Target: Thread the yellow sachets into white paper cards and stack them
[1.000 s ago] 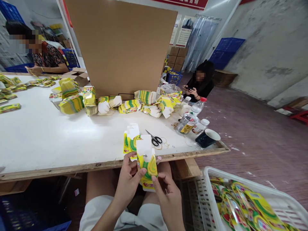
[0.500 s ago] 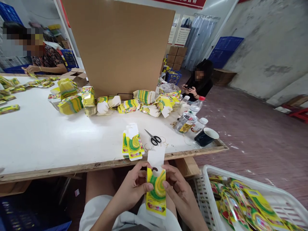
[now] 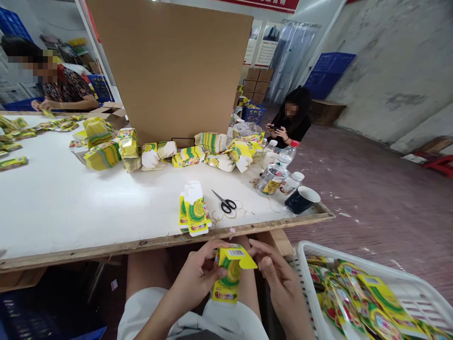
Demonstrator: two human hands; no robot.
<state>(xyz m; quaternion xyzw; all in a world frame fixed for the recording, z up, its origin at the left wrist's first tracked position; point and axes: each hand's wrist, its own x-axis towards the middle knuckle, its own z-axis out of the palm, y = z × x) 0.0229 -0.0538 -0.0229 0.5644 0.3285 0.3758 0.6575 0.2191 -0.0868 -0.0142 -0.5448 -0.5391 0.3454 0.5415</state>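
Observation:
Above my lap, my left hand (image 3: 201, 271) grips a small yellow and green carton (image 3: 228, 278) by its left side, thumb on the front and fingers behind. The carton's top flap with a barcode (image 3: 236, 253) is folded forward and sticks out to the right. My right hand (image 3: 274, 274) is just right of that flap, fingers apart and nothing in them. On the table edge ahead lies a small stack of flat cartons (image 3: 196, 215). Black-handled scissors (image 3: 226, 204) and several loose rubber bands (image 3: 239, 210) lie beside the stack.
A white basket (image 3: 304, 264) with packed cartons stands at my right. Bundled cartons (image 3: 187, 156) line the table before a cardboard panel (image 3: 177, 71). Bottles, a jar (image 3: 271, 182) and a dark mug (image 3: 300, 200) stand near the corner. Two people sit beyond the table.
The carton's long white top flap, upright before, is now folded over to the front, showing a barcode. My right hand has let go of the carton and moved right.

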